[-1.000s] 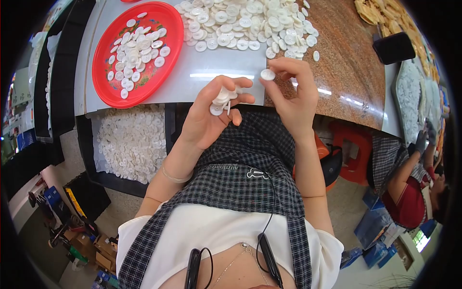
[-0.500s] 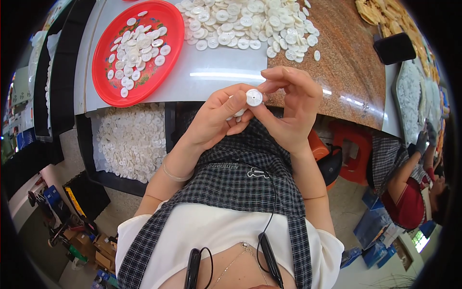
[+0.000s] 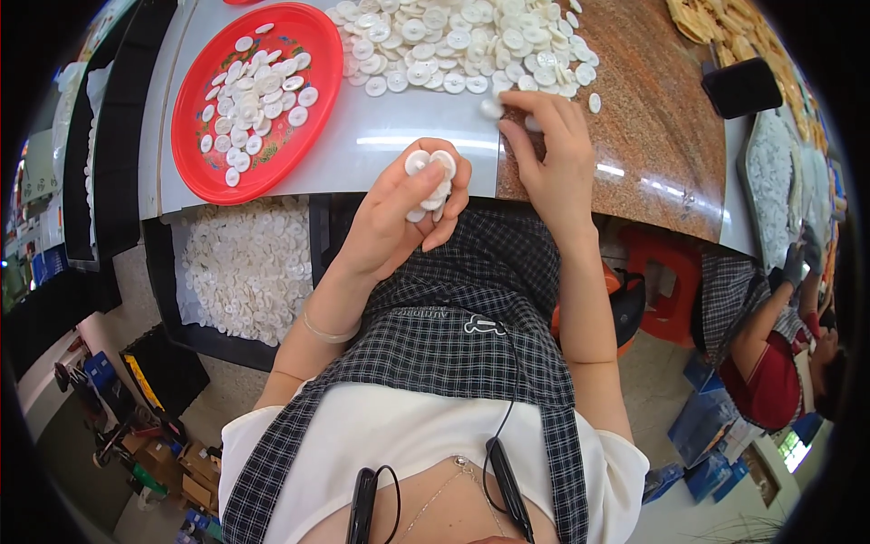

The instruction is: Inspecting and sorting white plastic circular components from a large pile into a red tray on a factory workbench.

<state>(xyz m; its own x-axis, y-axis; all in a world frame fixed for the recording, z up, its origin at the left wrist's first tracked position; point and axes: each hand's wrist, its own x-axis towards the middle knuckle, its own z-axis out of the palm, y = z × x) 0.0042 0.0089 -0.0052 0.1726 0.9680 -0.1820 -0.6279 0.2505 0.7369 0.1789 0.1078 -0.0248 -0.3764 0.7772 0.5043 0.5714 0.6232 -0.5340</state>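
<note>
Small white plastic gears (image 3: 444, 165) lie stacked in my left hand (image 3: 399, 199), with the thumb pressing on them and the fingers curled round. My right hand (image 3: 557, 150) is stretched over the table by the near edge of a heap of white gears (image 3: 435, 45). Its thumb and forefinger are apart. Just off their tips is a blurred white gear (image 3: 492, 109), and I cannot make out whether it touches them. Another pale disc (image 3: 533, 122) shows partly behind the fingers. To the left, a red round tray (image 3: 195, 168) holds many loose white gears.
A black-rimmed bin (image 3: 317, 263) full of white pieces stands below the table's left edge. On the brown speckled tabletop (image 3: 634, 136) lies a black phone-like object (image 3: 741, 89) at the right. Farther right, a co-worker in a red top (image 3: 761, 381) works with gloved hands.
My right hand has left the gears at my left hand and moved up toward the heap, its fingers spreading. My left hand still grips its stack, nearly in place.
</note>
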